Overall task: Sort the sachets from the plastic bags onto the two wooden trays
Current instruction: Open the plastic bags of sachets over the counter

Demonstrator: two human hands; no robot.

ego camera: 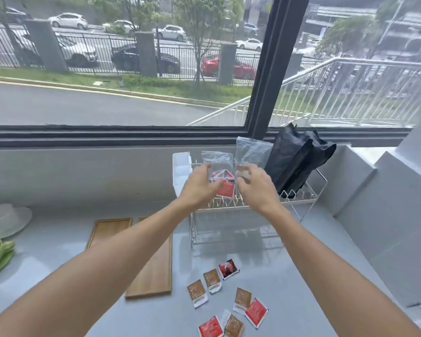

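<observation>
Trays of pale wood lie side by side on the desk, both bare. Above the wire rack our left hand and right hand pinch a clear plastic bag holding red sachets. A second clear bag stands behind. Brown and red loose sachets lie scattered on the desk near us.
</observation>
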